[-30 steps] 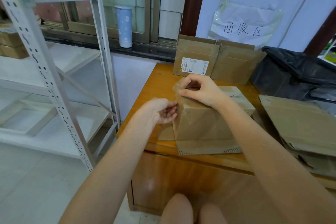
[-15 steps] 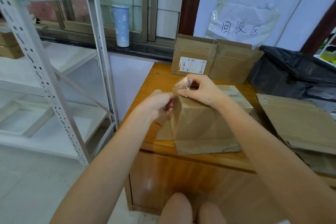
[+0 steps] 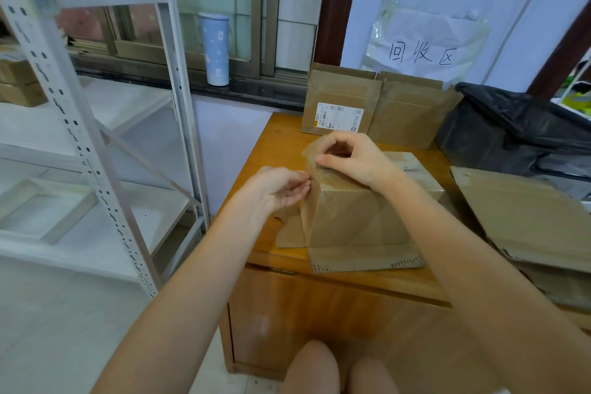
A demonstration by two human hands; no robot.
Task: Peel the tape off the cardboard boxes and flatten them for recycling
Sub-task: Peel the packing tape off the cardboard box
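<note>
Two open brown boxes (image 3: 377, 105) stand behind the taped box (image 3: 367, 211); both hands, left hand (image 3: 278, 189) and right hand (image 3: 351, 157), pinch its glossy clear tape (image 3: 311, 189); flat cardboard (image 3: 527, 217) lies right of it

box (image 3: 367, 217): table (image 3: 278, 141) centre
2 boxes (image 3: 339, 99): 12 o'clock, behind
flattened cardboard (image 3: 524, 214): 3 o'clock
shelf (image 3: 73, 125): 9 o'clock

3 boxes (image 3: 367, 211), 1 tumbler (image 3: 215, 48)

The box (image 3: 367, 214) is matt brown cardboard. The tape (image 3: 315, 201) by the fingers (image 3: 323, 160) is thin, shiny plastic. The table (image 3: 281, 141) is glossy wood.
</note>
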